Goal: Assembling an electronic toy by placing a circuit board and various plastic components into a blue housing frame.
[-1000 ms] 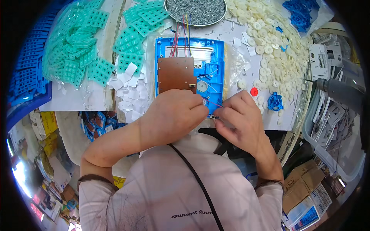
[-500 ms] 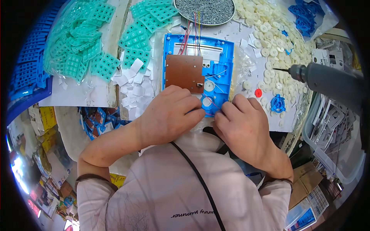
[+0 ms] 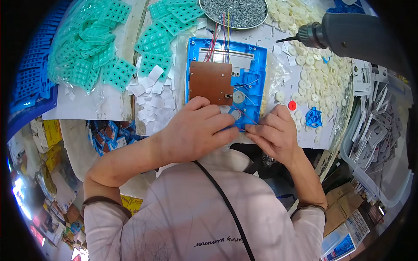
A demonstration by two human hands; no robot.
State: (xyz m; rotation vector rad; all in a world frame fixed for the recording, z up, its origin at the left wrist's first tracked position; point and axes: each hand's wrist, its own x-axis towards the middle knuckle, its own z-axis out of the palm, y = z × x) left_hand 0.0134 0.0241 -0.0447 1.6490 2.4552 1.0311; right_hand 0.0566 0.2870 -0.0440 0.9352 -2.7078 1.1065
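Observation:
A blue plastic casing [image 3: 264, 65] lies open on the table in front of me, with a brown circuit board [image 3: 209, 82] inside it. Red, blue and yellow wires [image 3: 226, 37] run up past its far edge. My left hand [image 3: 198, 128] grips the casing's near left side, its fingers curled over the rim below the board. At the near right corner, my right hand [image 3: 276, 132] pinches close to the edge; what lies between its fingertips is too small to make out. A thin reddish wire [image 3: 247, 116] passes from a blue ring [image 3: 236, 114] toward those fingertips.
A grey electric screwdriver [image 3: 344, 37] hangs at the upper right. Around the casing lie green rubber keypads [image 3: 89, 69], white paper pieces [image 3: 152, 102], a screw tray [image 3: 266, 19], cream discs [image 3: 309, 65], a red disc [image 3: 292, 105] and a blue round part [image 3: 313, 117]. A clear bin [image 3: 348, 148] stands right.
The casing has shifted slightly to the right. My right hand has turned, its thumb and forefinger now showing at the corner. The hanging screwdriver has swung left and away from me.

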